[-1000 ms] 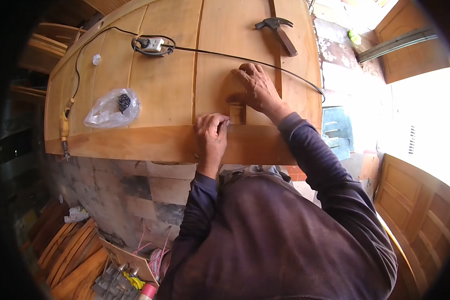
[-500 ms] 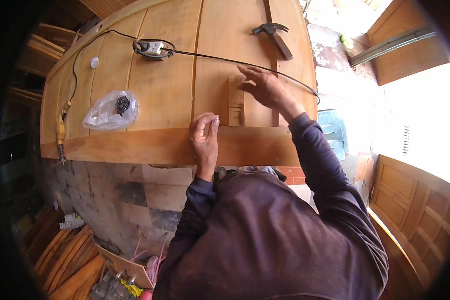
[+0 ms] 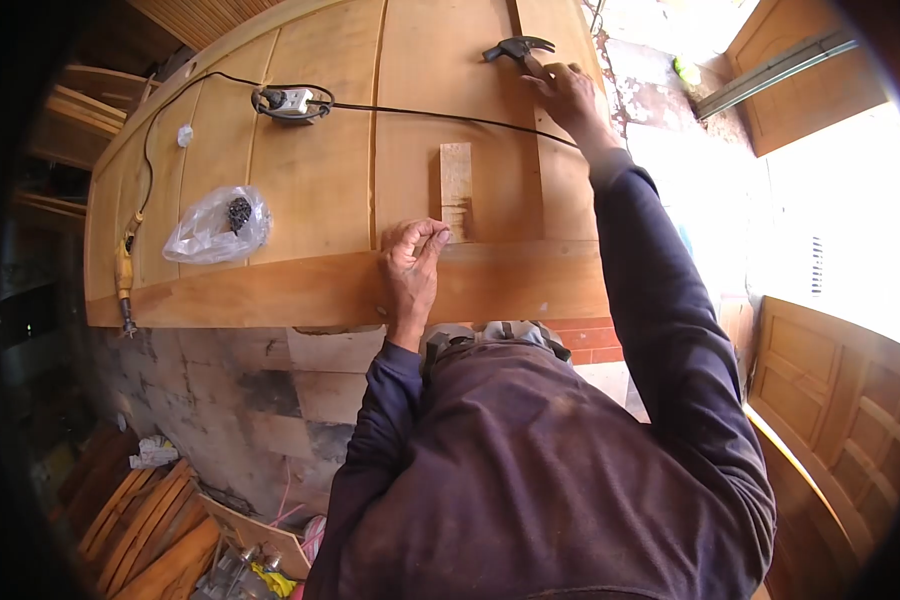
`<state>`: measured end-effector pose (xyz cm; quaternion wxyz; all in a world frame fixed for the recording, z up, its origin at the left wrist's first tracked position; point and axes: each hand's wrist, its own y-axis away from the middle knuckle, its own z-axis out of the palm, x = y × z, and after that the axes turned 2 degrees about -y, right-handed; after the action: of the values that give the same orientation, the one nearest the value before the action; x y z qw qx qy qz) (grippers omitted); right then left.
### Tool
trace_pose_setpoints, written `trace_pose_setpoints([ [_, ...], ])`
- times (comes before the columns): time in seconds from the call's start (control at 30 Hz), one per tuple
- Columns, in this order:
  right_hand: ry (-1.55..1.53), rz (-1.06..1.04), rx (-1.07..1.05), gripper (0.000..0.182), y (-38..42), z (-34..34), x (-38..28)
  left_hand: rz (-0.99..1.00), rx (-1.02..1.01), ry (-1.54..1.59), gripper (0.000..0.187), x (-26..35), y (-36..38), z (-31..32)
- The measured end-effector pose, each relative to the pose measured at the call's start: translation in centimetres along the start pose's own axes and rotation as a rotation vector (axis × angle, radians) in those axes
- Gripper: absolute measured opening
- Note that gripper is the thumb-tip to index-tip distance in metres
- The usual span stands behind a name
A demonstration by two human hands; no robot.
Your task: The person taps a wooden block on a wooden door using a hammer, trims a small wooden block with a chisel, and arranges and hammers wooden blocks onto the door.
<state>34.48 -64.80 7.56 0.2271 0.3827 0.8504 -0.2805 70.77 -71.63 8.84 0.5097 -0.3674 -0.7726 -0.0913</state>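
My left hand (image 3: pixel 413 262) is at the near edge of a wooden panel (image 3: pixel 320 190), thumb and fingertips pinched together. Whatever is in that pinch is too small to make out. Just beyond those fingertips lies a short wood block (image 3: pixel 456 180) with a rough, notched near end. At the far right of the panel, my right hand (image 3: pixel 573 105) is closed around the handle of a claw hammer (image 3: pixel 520 48). The hammer lies on the panel with its dark metal head pointing away from me, and my fingers hide most of the handle.
A black cable (image 3: pixel 400 109) crosses the panel from a white socket outlet (image 3: pixel 292 101). Left of centre sits a clear plastic bag (image 3: pixel 210 228) with dark bits inside. A yellow power tool (image 3: pixel 124 270) rests at the left edge. Panelled doors (image 3: pixel 830 380) stand at right.
My right hand has moved from above the wood block, away and to the right, onto the hammer handle. My left hand stays pinched and has come closer to the block's near end.
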Motion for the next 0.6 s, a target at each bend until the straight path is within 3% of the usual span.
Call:
trace_pose_setpoints([
  [0.1, 0.013, -0.078, -0.126, 0.05, -1.8, 0.5, 0.5, -0.031, 0.001, 0.012, 0.008, -0.1, 0.1, 0.4],
  [0.17, -0.058, 0.252, -0.205, 0.046, -3.7, 1.0, 0.2, -0.058, 0.005, 0.03, 0.008, -0.4, 0.1, 0.8],
  [0.23, -0.464, 0.417, -0.444, 0.041, -3.6, -2.5, -1.0, -0.042, 0.009, 0.008, 0.008, -0.4, 0.1, 0.7],
  [0.4, -0.765, 0.366, -0.331, 0.029, 1.1, -6.5, -3.5, -0.04, 0.049, 0.035, 0.01, -0.3, 0.0, 1.3],
  [0.53, -0.913, 0.264, -0.02, 0.033, 8.3, -8.5, -7.0, -0.052, 0.067, 0.072, 0.01, -0.6, 0.1, 1.5],
  [0.6, -1.078, 0.24, 0.021, 0.038, 12.1, -9.5, -8.5, -0.039, 0.071, 0.047, 0.01, 0.3, -0.2, 1.3],
])
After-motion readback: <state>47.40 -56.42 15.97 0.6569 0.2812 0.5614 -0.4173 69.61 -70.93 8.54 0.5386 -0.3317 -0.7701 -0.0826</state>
